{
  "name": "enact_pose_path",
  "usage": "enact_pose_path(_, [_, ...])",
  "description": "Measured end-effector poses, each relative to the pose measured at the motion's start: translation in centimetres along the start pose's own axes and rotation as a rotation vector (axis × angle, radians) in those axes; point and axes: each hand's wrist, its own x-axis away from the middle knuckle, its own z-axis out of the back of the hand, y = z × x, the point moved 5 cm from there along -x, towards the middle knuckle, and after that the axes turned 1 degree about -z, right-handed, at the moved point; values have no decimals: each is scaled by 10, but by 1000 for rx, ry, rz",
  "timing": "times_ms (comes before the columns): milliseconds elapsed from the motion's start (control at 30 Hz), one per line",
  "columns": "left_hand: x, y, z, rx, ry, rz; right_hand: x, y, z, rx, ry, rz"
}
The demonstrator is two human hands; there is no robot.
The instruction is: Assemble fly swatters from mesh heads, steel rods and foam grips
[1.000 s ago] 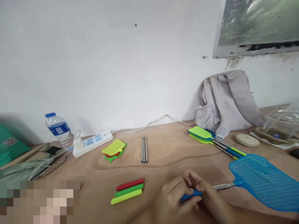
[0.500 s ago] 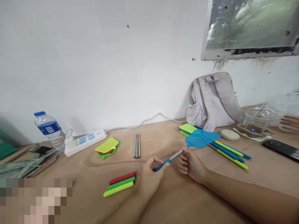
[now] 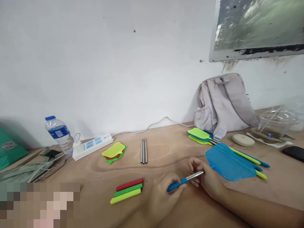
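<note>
A blue fly swatter (image 3: 230, 163) is held in both hands above the wooden table. My left hand (image 3: 163, 191) is closed round its blue handle (image 3: 177, 184). Its metal rod (image 3: 195, 175) runs into the curled fingers of my right hand (image 3: 209, 179), close to the mesh head. Part of the rod is hidden by that hand. Beyond the held head lies a stack of yellow-green and blue fly swatters (image 3: 199, 134), their handles (image 3: 261, 174) toward the right. Left of my hands are red, green and yellow handles (image 3: 128, 191), several metal rods (image 3: 143, 152) and loose swatter heads (image 3: 114, 150).
A white power strip (image 3: 92, 147) and a water bottle (image 3: 59, 133) stand at the left. Against the wall leans a grey backpack (image 3: 225, 101). To its right are a beige round object (image 3: 243, 140), a clear plastic cup (image 3: 276, 122) and a black phone (image 3: 294, 152).
The blue swatter has come lower and rightward, its head now tilted down past my right hand. The view has shifted slightly left. Another person's hand at the right edge is gone from view.
</note>
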Motion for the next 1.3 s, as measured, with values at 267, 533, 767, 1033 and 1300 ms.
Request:
enact_pose_path(267, [7, 13, 3, -48, 82, -250, 28, 4, -8, -66, 179, -6])
enact_pose_path(533, [19, 9, -12, 5, 131, -393, 36, 1, -7, -40, 148, 83])
enact_pose_path(767, [13, 8, -14, 138, 52, -219, 30, 1, -8, -44, 97, 172])
enact_pose_path(1033, [17, -14, -48, 618, -354, 490, -13, 8, -1, -62, 30, -150])
enact_pose_path(1300, [24, -8, -82, 1226, -528, 815, -4, 6, -13, 397, 8, -32])
